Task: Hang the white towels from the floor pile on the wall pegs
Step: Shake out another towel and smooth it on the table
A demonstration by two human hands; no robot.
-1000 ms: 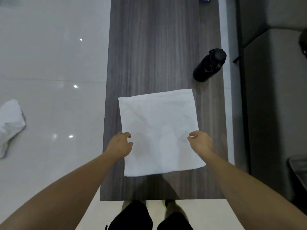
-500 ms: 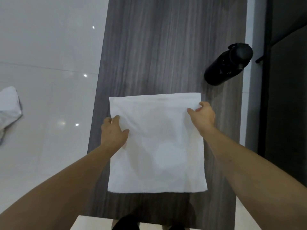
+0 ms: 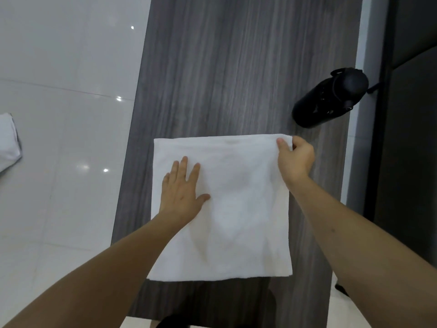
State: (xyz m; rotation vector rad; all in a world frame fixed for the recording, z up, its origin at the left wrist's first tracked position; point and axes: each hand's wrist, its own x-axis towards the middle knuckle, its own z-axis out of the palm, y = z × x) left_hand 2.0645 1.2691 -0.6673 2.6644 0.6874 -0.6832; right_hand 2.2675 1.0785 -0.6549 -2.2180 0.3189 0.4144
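A white towel [image 3: 238, 209] lies spread flat as a square on the dark wood-grain table [image 3: 236, 67]. My left hand [image 3: 182, 190] rests palm down on the towel's left part, fingers apart. My right hand [image 3: 295, 159] pinches the towel's far right corner between thumb and fingers. At the left edge of the view, another white towel [image 3: 8, 140] lies crumpled on the glossy white floor. No wall pegs are in view.
A black bottle [image 3: 331, 98] stands on the table just beyond the towel's far right corner, close to my right hand. A dark cabinet or seat [image 3: 413, 114] runs along the table's right side. White tiled floor [image 3: 59, 91] spreads to the left.
My left hand has slid from the towel's left edge onto its surface and flattened. My right hand has moved up the right edge to the far corner and pinched it.
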